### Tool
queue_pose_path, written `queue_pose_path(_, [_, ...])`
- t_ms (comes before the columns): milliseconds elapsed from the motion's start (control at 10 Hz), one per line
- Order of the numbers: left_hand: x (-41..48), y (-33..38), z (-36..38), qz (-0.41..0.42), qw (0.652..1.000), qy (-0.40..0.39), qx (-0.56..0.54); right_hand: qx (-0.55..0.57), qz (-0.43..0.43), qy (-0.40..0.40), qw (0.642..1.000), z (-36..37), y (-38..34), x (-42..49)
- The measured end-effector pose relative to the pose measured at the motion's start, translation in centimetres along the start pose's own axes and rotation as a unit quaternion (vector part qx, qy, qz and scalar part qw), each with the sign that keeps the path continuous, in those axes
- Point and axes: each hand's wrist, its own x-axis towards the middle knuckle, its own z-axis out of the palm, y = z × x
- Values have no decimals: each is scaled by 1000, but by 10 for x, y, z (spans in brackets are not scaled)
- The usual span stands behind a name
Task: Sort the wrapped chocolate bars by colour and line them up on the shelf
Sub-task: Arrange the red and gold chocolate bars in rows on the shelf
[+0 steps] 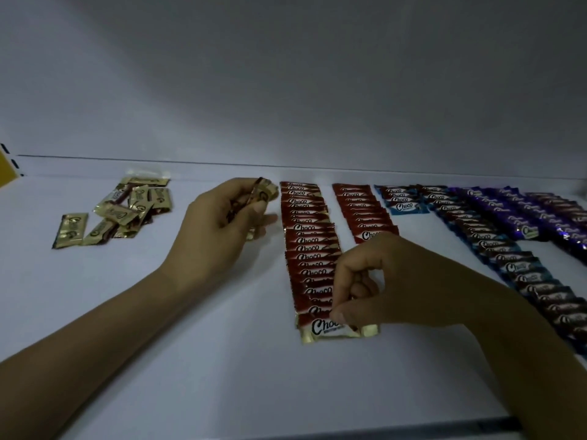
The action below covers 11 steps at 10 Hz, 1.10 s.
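Observation:
On the white shelf (158, 312), wrapped "Choco" bars lie in overlapping rows. A long red row (309, 249) runs toward me, and my right hand (374, 287) pinches the nearest bar (327, 328) at its front end. A shorter red row (365, 214) lies to its right. My left hand (228, 223) grips a small stack of gold bars (263, 190) near the back of the shelf. A loose pile of gold bars (127, 211) sits at the left.
To the right run a short light-blue row (401, 201), a long dark blue row (508, 262) and purple rows (524, 217). The shelf's back wall (286, 90) rises behind. A yellow edge (6, 169) shows at far left.

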Motion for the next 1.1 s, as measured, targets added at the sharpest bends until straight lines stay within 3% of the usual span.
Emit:
queue_pose_path(300, [-8,10,7,42,996,-64,46,67,14,67,995,8,10,0])
queue_pose_path(400, [-7,15,8,26,996,-82,3,-31,35,11,999,0,10,8])
queue_pose_path(500, [-9,22,8,34,995,-98,-4,35,-1,144,989,-4,7,7])
queue_pose_path(600, [-13,26,11,23,994,-109,-16,132,-48,228,963,-2,4,6])
queue_pose_path(700, [-15,24,13,14,993,-117,-26,128,-79,234,960,-1,0,7])
queue_pose_path(800, [-15,19,11,75,990,-109,45,151,-74,238,956,-1,3,8])
queue_pose_path(900, [-14,17,4,275,923,-61,260,238,-44,188,952,-4,6,11])
queue_pose_path(1000, [-14,19,5,320,911,-26,259,213,-38,145,966,-5,8,12])
queue_pose_path(1100, [-10,27,11,69,983,-120,-119,328,-77,135,932,1,-1,12])
